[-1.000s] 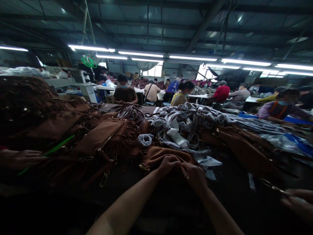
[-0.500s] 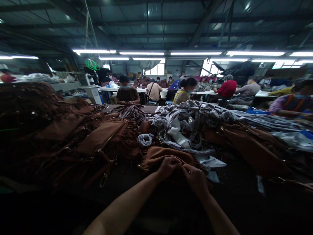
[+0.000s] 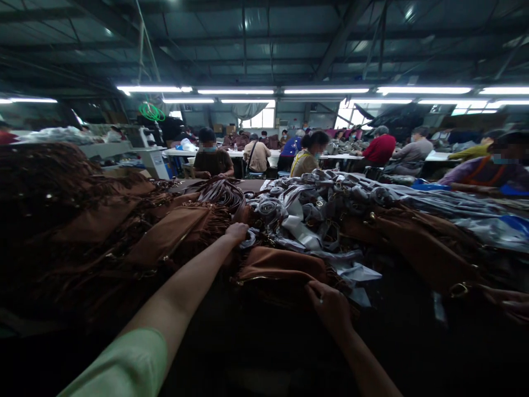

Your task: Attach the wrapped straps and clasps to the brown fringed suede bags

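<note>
In the head view, a brown bag [image 3: 285, 263] with fringe and a gold zipper along its front edge lies before me. My right hand [image 3: 329, 304] pinches the bag's near edge at the right end of the zipper. My left hand [image 3: 237, 232] reaches forward past the bag, fingers together and curled on a rolled strap [image 3: 250, 238] in pale wrapping. The hand partly covers that roll, and its fingertips are hard to make out.
More wrapped straps [image 3: 306, 204] heap up behind the bag. Fringed brown bags [image 3: 161, 234] pile at left, with another bag [image 3: 425, 248] at right. Someone else's hand [image 3: 506, 300] shows at the right edge. A co-worker [image 3: 212, 157] sits opposite.
My left hand has left the bag's edge and moved forward and left to the rolled strap. My right hand stays on the bag, whose zipper edge now shows more.
</note>
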Demonstrator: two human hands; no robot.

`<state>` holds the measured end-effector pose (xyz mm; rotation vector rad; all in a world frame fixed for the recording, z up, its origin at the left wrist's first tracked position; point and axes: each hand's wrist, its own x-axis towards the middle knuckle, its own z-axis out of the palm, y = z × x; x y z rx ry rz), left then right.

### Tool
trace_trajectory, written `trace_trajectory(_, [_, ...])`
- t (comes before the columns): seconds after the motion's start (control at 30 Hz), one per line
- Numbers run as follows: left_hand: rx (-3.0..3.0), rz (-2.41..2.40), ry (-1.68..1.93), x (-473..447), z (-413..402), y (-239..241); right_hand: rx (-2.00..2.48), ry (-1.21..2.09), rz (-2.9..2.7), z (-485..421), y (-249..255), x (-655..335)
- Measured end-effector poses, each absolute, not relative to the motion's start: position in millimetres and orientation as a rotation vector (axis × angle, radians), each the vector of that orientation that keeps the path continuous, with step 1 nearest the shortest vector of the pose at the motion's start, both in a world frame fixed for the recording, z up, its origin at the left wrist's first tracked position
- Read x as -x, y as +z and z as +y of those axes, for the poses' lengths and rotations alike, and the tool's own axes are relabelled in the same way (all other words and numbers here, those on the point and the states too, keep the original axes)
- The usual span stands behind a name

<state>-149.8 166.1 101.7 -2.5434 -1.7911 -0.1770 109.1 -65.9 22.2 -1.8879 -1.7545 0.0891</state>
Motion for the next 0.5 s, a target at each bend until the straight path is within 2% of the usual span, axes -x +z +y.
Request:
trace_trajectory(0.13, [2.524, -1.660, -0.324, 156, 152, 127, 1.866, 0.128, -1.703, -65, 22, -109])
trace_trajectory(0.27, [2.613, -1.424, -0.781, 150, 116, 155, 1.755, 0.209, -1.615, -61, 15, -113])
trace_trajectory(0.37, [2.876, -1.404, -0.926, 136, 88, 145, 1.682, 0.233, -1.568, -58, 10, -115])
trace_trajectory(0.5, [3.205, -1.554, -0.830, 123, 67, 108, 1.698, 0.188, -1.575, -62, 12, -114])
